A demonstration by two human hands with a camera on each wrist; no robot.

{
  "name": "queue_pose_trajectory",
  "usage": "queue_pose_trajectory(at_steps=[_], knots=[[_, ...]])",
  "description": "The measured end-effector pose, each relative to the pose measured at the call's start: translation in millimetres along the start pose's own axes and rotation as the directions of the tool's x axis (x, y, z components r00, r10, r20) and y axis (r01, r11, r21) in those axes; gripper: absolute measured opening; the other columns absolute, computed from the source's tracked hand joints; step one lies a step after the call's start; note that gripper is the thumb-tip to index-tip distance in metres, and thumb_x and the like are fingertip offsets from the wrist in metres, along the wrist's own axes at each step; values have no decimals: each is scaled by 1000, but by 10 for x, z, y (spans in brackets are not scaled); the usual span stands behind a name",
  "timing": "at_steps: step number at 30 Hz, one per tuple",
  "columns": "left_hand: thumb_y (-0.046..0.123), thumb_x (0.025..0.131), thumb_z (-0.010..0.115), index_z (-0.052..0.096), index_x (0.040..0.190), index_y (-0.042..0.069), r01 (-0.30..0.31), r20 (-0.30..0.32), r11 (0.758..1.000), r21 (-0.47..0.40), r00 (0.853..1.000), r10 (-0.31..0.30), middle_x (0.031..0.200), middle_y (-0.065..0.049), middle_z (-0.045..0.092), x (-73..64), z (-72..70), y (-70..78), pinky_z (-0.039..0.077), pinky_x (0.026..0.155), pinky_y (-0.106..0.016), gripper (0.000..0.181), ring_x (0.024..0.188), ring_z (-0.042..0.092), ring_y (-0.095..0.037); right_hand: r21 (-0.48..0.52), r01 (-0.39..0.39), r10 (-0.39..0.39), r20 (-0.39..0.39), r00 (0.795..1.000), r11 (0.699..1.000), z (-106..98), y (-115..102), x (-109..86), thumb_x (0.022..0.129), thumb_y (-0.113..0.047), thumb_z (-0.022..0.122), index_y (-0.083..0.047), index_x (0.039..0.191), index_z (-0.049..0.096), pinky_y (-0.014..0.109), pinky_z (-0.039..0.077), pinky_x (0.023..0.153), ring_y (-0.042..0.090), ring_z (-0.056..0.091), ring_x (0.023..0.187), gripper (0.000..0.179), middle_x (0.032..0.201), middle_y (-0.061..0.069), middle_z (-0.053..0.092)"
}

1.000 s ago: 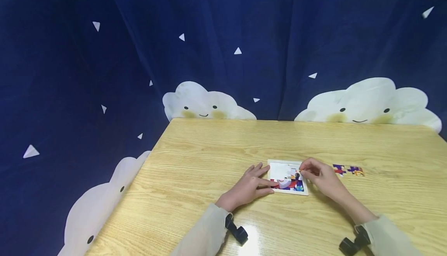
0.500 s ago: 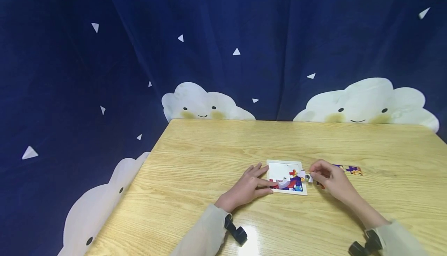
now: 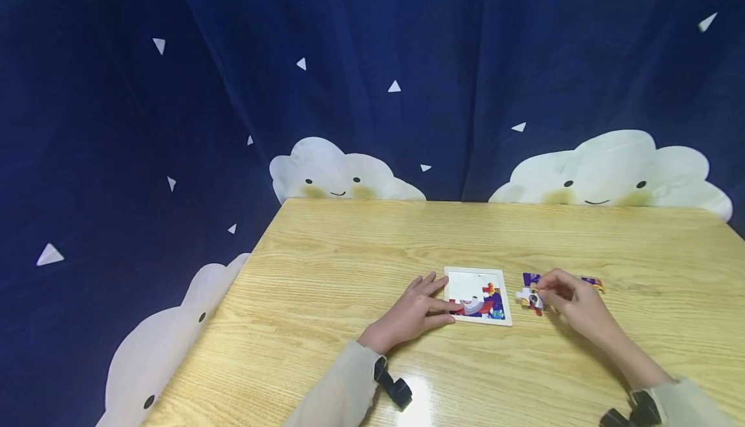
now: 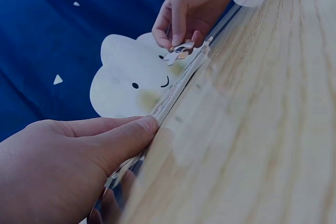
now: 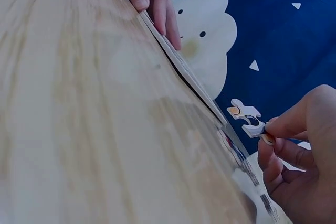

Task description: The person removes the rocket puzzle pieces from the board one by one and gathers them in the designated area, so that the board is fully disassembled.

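A white-framed jigsaw tray (image 3: pixel 507 310) lies on the table, its lower and right parts filled with colourful pieces and its upper left bare white. My left hand (image 3: pixel 407 312) rests on the tray's left side with fingers spread; in the left wrist view its thumb lies along the frame edge. To the right of the tray, my right hand (image 3: pixel 579 304) pinches a white puzzle piece (image 5: pixel 245 115) with orange and dark markings between thumb and fingertips. The piece is held up over loose purple and red puzzle pieces (image 3: pixel 529 278), which the right hand partly hides.
Another loose piece (image 3: pixel 595 283) shows just beyond the right hand. The wooden table (image 3: pixel 349 239) runs back to a dark blue curtain (image 3: pixel 349 58) with white clouds and triangles. Each wrist wears a black camera strap (image 3: pixel 392 383).
My right hand has moved right, off the tray's right edge, carrying the white piece with it to over the loose pieces. My left hand has stayed on the tray.
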State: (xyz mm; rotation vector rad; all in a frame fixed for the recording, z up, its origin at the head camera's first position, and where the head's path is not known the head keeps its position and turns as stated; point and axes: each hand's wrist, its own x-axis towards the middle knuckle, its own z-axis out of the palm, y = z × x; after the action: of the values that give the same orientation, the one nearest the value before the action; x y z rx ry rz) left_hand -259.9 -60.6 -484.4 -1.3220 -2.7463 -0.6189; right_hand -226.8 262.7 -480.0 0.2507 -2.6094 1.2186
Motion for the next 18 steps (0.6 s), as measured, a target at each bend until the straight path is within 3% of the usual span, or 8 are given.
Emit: queue_pose_trajectory(at_steps=[7, 14, 18], knots=[[38, 97, 57, 66, 127, 30, 3, -1, 1000, -7, 1000, -3, 156, -12, 39, -4, -2, 2, 24, 121, -55, 32, 149, 28, -36, -23, -14, 14, 0, 1000, 1000, -85, 58, -36, 91, -5, 65, -9, 97, 66, 19, 46, 57, -2, 56, 70, 7, 84, -10, 66], [39, 97, 57, 67, 127, 30, -5, -5, 1000, -11, 1000, 5, 156, -12, 39, -3, 1, -1, 24, 121, -55, 32, 149, 28, -36, -43, -17, 16, -13, 1000, 999, -186, 129, -75, 90, -3, 64, -8, 96, 66, 12, 47, 66, -8, 57, 75, 8, 85, -17, 64], [39, 97, 57, 66, 127, 30, -6, -5, 1000, -3, 1000, 6, 156, -12, 39, -3, 3, -2, 25, 121, -54, 32, 148, 29, -36, -34, -39, 39, -15, 999, 999, -241, 178, -91, 92, -5, 63, -8, 97, 66, 17, 47, 59, -3, 56, 70, 7, 83, -18, 63]])
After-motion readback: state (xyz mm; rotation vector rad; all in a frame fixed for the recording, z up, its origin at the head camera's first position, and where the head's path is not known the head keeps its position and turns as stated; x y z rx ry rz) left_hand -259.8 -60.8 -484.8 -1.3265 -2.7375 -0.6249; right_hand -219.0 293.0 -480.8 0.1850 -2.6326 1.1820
